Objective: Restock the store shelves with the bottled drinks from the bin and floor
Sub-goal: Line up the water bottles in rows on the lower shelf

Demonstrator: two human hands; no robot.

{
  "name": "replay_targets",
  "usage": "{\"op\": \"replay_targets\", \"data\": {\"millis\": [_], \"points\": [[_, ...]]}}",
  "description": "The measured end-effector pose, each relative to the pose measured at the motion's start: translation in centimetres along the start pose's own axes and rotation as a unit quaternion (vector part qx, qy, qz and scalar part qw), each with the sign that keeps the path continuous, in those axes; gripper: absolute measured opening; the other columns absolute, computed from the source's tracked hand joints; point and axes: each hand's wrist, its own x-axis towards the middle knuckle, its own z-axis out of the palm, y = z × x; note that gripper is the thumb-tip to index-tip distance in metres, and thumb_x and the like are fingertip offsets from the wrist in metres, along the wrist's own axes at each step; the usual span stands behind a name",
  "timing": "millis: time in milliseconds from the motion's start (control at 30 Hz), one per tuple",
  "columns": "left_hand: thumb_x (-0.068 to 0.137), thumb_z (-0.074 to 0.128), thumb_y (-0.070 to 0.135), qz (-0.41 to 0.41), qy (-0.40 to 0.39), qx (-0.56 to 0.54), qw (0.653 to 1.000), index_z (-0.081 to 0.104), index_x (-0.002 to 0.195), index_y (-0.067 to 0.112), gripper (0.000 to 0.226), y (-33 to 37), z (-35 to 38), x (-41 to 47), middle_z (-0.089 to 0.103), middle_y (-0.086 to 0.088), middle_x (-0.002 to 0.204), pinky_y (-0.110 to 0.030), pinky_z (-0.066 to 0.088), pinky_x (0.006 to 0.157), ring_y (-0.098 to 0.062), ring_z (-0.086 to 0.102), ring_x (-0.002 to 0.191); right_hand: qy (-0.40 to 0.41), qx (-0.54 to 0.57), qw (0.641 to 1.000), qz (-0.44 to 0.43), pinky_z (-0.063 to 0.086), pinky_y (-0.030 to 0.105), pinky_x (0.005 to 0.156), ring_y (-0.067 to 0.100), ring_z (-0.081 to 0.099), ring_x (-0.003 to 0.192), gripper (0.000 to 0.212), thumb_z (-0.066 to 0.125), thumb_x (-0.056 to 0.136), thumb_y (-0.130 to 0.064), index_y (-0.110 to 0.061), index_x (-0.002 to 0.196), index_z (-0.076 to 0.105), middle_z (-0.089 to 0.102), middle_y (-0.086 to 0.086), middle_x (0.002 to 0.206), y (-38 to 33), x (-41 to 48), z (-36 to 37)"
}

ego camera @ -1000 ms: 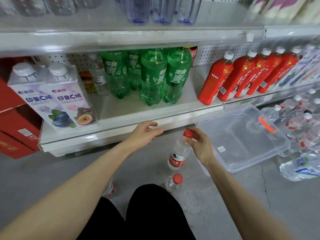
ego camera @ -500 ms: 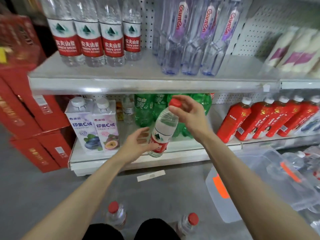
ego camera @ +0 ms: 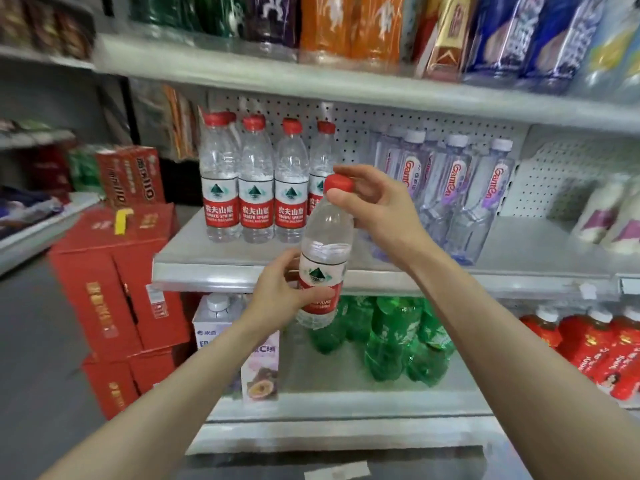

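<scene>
Two hands have lifted the water bottle point(ego camera: 325, 244) up before the middle shelf point(ego camera: 214, 271), nearly upright it seems: right hand point(ego camera: 379, 211) pinches its red cap point(ego camera: 337, 183), left hand point(ego camera: 278, 294) grips the label point(ego camera: 322, 277).

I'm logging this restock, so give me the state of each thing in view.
Held water bottle, capped, near upright, in the air.
Left hand, grips its label.
Right hand, pinches its red cap.
Shelved water bottles, capped, standing in a row.
Green bottles, standing on the lower shelf, tops hidden.

Clear water bottle point(ego camera: 325, 251) with red cap and red-white label; green soda bottles point(ego camera: 391, 337); red cartons point(ego camera: 110, 282).
</scene>
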Motion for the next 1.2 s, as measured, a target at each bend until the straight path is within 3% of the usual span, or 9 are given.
{"op": "replay_targets", "data": {"millis": [133,300,433,567,667,767,1000,1133,1200], "points": [[0.064,0.083,0.002,0.039,0.026,-0.018,0.999,0.056,0.111,0.028,0.06,1.6,-0.5,2.3,0.067,0.005,0.103,-0.024,0.051,0.084,-0.005,0.063,0.095,-0.004,-0.05,0.999,-0.006,0.052,0.011,0.073,-0.008,0.061,0.096,0.047,0.073,0.082,-0.02,-0.017,0.125,0.055,0.064,-0.016,0.109,-0.5,1.4,0.2],[0.062,0.085,0.004,0.088,0.051,-0.005,0.995,0.056,0.113,0.024,0.062,2.8,-0.6,5.2,0.068,0.004,0.101,-0.028,0.053,0.086,-0.011,0.064,0.096,-0.016,-0.032,0.997,0.064,0.06,0.037,0.077,0.014,0.066,0.1,0.043,0.071,0.084,-0.025,-0.031,0.122,0.051,0.067,-0.007,0.11,1.9,1.7,-0.4],[0.063,0.085,0.007,0.097,0.054,0.013,0.994,0.054,0.111,0.024,0.059,3.8,0.0,7.3,0.065,0.009,0.096,-0.018,0.049,0.079,-0.008,0.062,0.092,-0.014,0.034,0.997,0.068,0.06,0.032,0.065,0.011,0.071,0.087,0.035,0.064,0.089,-0.013,-0.034,0.115,0.051,0.07,-0.001,0.105,2.8,2.8,-0.3],[0.068,0.083,0.012,0.098,0.044,0.043,0.993,0.051,0.121,0.022,0.062,3.8,0.3,8.9,0.059,0.014,0.102,-0.008,0.041,0.074,-0.005,0.056,0.097,0.004,0.051,0.997,0.061,0.06,0.04,0.074,0.018,0.069,0.097,0.035,0.062,0.09,-0.008,-0.029,0.118,0.055,0.069,0.002,0.112,3.8,4.3,-0.3],[0.071,0.08,0.012,0.11,0.03,0.073,0.991,0.049,0.133,0.016,0.069,3.5,0.0,9.9,0.054,0.006,0.119,0.0,0.035,0.075,-0.005,0.05,0.104,0.019,0.06,0.996,0.063,0.06,0.039,0.077,0.02,0.068,0.102,0.036,0.063,0.09,-0.01,-0.034,0.116,0.054,0.068,0.001,0.116,5.3,5.3,-0.4],[0.075,0.077,0.011,0.116,0.01,0.092,0.989,0.049,0.134,0.014,0.065,3.1,-0.2,10.6,0.053,0.006,0.115,0.007,0.033,0.068,-0.003,0.048,0.1,0.02,0.059,0.995,0.078,0.059,0.035,0.076,0.013,0.067,0.101,0.045,0.062,0.091,-0.012,-0.033,0.127,0.047,0.068,-0.006,0.112,6.3,5.9,-0.5],[0.074,0.077,0.006,0.099,0.044,0.06,0.992,0.058,0.125,0.014,0.055,1.2,0.3,11.8,0.065,0.005,0.108,-0.001,0.041,0.07,-0.009,0.059,0.097,0.006,0.019,0.992,0.128,0.056,0.02,0.06,0.0,0.061,0.086,0.064,0.06,0.093,-0.012,-0.018,0.149,0.03,0.062,-0.007,0.112,6.9,7.4,-0.1],[0.075,0.077,0.009,0.108,0.073,0.078,0.988,0.055,0.13,0.014,0.059,0.6,0.5,12.3,0.063,0.008,0.109,-0.002,0.041,0.072,-0.01,0.059,0.099,0.014,-0.002,0.989,0.148,0.054,0.025,0.065,0.003,0.061,0.085,0.061,0.059,0.094,-0.019,-0.02,0.148,0.031,0.058,0.004,0.127,7.0,8.2,-0.1],[0.077,0.076,0.009,0.099,0.073,0.078,0.989,0.051,0.134,0.015,0.063,0.5,0.6,12.4,0.061,0.008,0.115,-0.009,0.042,0.083,-0.012,0.059,0.105,0.011,-0.006,0.988,0.154,0.053,0.025,0.067,0.004,0.06,0.084,0.058,0.057,0.095,-0.022,-0.022,0.147,0.032,0.058,0.003,0.125,7.1,8.4,-0.1]]}}
